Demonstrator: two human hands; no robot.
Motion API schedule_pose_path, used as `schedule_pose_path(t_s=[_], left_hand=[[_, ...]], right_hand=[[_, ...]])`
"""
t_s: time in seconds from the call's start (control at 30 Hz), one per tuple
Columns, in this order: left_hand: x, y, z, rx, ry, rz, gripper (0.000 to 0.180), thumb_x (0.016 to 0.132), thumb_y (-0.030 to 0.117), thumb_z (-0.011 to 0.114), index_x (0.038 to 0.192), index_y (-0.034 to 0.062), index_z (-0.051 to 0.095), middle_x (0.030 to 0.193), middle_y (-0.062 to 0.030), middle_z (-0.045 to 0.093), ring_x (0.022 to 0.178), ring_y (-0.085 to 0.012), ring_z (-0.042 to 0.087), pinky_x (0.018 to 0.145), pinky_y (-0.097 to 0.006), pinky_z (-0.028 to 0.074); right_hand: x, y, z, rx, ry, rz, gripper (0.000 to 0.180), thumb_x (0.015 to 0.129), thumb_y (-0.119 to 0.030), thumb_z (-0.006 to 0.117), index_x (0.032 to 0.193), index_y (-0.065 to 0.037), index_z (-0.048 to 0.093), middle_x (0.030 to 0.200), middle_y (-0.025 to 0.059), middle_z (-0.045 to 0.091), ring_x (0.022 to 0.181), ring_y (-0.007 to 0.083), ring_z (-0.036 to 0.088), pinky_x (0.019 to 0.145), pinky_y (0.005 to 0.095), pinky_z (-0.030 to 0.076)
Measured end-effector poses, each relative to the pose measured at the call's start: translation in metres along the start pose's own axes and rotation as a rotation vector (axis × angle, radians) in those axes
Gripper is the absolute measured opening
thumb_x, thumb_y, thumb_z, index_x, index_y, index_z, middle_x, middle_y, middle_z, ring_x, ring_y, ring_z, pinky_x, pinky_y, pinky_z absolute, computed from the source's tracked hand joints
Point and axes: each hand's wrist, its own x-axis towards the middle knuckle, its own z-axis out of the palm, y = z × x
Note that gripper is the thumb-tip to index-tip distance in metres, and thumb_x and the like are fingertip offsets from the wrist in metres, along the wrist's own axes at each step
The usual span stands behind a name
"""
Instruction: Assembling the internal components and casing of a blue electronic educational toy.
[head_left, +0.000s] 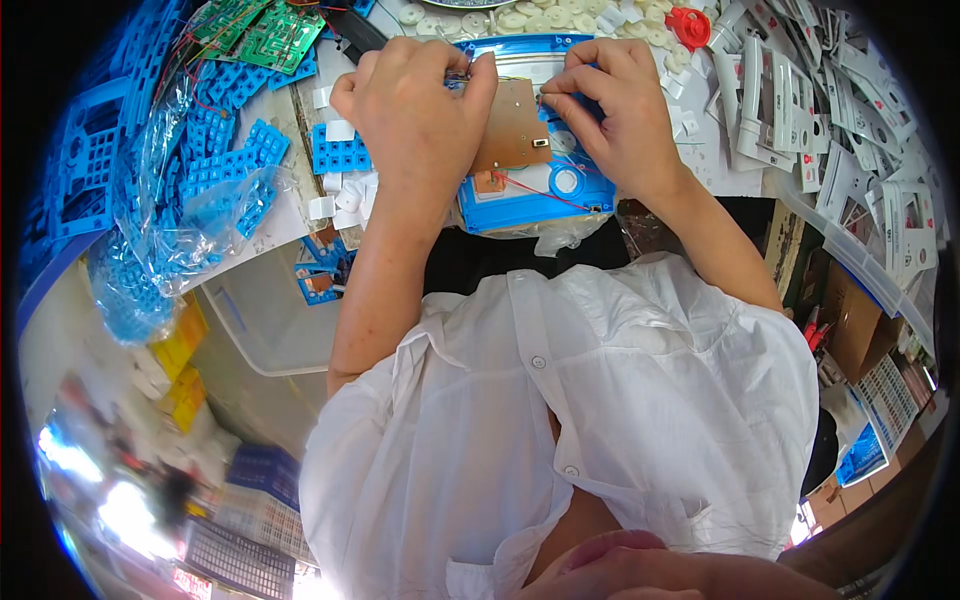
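A brown circuit board point(513, 128) lies over a blue plastic housing point(482, 212) on the worktable before me. My left hand point(422, 118) is closed at the board's upper left edge, its fingertips partly hidden behind the knuckles. At the right edge, my right hand point(622, 118) pinches thumb and forefinger together; what lies between them is too small to tell. Thin red wires point(535, 190) run from the board's lower side across the housing, below a round blue ring point(567, 181) moulded in it. A small copper-coloured piece point(489, 182) shows under the board's lower left corner.
Blue keypads point(225, 165) and clear plastic bags crowd the left, with green circuit boards point(282, 38) behind. Cream discs point(535, 17) and a red plastic part point(688, 27) lie at the back. White panels point(770, 105) are heaped at right. A clear bin point(275, 325) stands below left.
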Motion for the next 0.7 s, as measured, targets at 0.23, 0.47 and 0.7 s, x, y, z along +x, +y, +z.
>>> schedule_pose_path(t_s=[0.23,0.47,0.7], left_hand=[[0.007,-0.014,0.009,-0.003,0.073,-0.107,0.012,0.079,0.027,0.079,0.085,0.0169,0.075,0.097,-0.0005,0.067,0.094,-0.023,0.06,0.089,-0.047,0.032],[0.013,-0.012,0.01,-0.022,0.116,0.103,0.007,0.083,0.021,0.078,0.089,0.0184,0.077,0.095,0.0018,0.07,0.093,-0.0207,0.062,0.092,-0.043,0.033],[0.015,0.002,0.005,-0.102,0.035,0.035,0.013,0.083,0.018,0.076,0.093,0.0098,0.071,0.094,-0.0063,0.066,0.095,-0.0275,0.06,0.093,-0.048,0.038]], right_hand=[[-0.005,0.001,0.006,0.003,0.107,-0.056,0.015,0.08,-0.005,0.08,0.093,-0.006,0.074,0.103,0.0071,0.064,0.099,0.0281,0.055,0.085,0.0375,0.046],[-0.006,0.002,0.001,0.063,0.078,0.007,0.013,0.081,-0.005,0.08,0.093,-0.005,0.075,0.102,0.0068,0.064,0.1,0.0268,0.055,0.087,0.036,0.046],[-0.014,0.012,0.008,0.208,0.106,0.101,0.012,0.083,-0.007,0.08,0.094,-0.005,0.076,0.101,0.0043,0.065,0.102,0.0232,0.053,0.09,0.0332,0.044]])
